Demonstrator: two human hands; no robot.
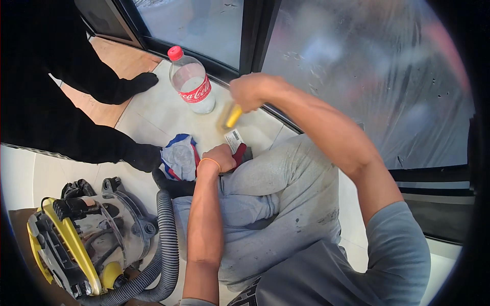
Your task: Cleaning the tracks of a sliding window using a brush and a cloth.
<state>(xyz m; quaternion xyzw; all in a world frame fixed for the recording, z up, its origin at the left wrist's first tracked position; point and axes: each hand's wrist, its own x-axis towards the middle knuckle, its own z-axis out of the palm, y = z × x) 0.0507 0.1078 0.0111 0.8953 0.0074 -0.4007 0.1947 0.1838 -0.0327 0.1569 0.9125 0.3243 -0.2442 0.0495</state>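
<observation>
My right hand (247, 92) is raised by the window frame, closed on a yellow-handled tool (235, 115) whose end is blurred. Below it my left hand (218, 155), with an orange band on the wrist, has curled fingers at a small dark red object (240, 152); what they grip is hard to make out. A white label card (233, 137) lies just beyond those fingers. A crumpled grey, blue and red cloth (178, 158) is on the tiles to the left. A large plastic bottle (199, 102) with red cap and label stands behind it.
A person in black trousers and socks (87, 132) stands at left. A yellow-black wet vacuum (117, 229) with a grey hose (168, 239) sits beside my left arm. My grey-trousered legs (291, 188) are folded on the tiles. Dark-framed glass panels (357, 86) run behind and right.
</observation>
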